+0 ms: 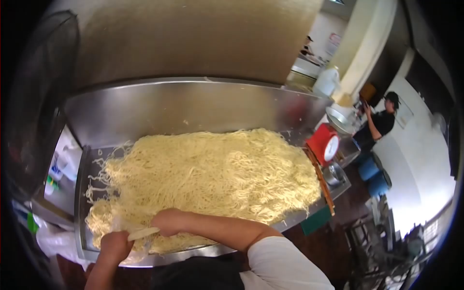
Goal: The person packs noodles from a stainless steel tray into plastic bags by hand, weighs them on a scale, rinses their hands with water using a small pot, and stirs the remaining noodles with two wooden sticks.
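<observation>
A wide heap of pale yellow noodles (208, 174) covers most of a metal tray table (83, 193). At the near left part of the heap, my left hand (116, 245) is closed on one end of a twisted pale strip (143, 233). My right hand (167, 221) is closed round the other end, a short way to the right. Clear, thin plastic seems to hang from the strip around both hands, over the noodles. Whether the strip is twisted plastic or something else is hard to tell.
A red dial scale (323, 145) stands at the table's right end, beside a wooden stick (321, 183) and a metal bowl (333, 174). Blue barrels (374, 174) are on the floor near a person in black (382, 123). Plastic bags (55, 241) lie at the left.
</observation>
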A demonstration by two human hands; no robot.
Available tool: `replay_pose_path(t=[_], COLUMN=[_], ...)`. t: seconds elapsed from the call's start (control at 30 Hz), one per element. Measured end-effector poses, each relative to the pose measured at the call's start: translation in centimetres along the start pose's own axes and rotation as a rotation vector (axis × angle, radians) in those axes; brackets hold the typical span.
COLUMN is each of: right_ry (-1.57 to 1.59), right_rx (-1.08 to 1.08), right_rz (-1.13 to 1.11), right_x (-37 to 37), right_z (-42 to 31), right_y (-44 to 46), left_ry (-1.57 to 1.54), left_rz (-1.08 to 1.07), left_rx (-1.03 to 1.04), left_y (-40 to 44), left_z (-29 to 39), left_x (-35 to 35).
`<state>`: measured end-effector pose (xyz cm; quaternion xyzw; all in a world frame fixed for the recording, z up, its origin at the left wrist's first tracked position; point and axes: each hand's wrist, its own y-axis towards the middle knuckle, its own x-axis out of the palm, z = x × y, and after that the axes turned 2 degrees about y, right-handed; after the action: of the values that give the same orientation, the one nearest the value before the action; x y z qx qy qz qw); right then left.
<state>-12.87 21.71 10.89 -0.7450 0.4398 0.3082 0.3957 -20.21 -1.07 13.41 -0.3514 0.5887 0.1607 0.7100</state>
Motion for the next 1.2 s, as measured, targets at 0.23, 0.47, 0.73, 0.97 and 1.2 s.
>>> replay_pose_path(t=[0.23,0.47,0.73,0.97,1.2], right_ry=[0.156,0.104,-0.05,0.02,0.037], right_rx=[0.056,0.25,0.314,0.038,-0.039], right_rz=[0.311,0.462,0.46,0.182,0.026], right_x=[-0.5,-1.3,-5.6,-2.6,-0.4], right_z=[3.9,7.2,11.0,-5.7,-4.6], right_y=[-2.2,-0.4,-0.5,2.6,5.3], left_ry=[0.158,0.254,0.038,-0.201,-0.469], left_rz=[-0.16,-0.253,-0.241,0.055,0.533], left_rx=[-0.035,-0.133,-0.323,-0.42,-0.391], left_y=[1.0,0.7,-3.7,-5.9,-6.8], left_z=[-1.2,-2.3,-5.6,-5.9,-5.6], left_x=[-0.4,-0.9,-1.2,-1.6,-0.8])
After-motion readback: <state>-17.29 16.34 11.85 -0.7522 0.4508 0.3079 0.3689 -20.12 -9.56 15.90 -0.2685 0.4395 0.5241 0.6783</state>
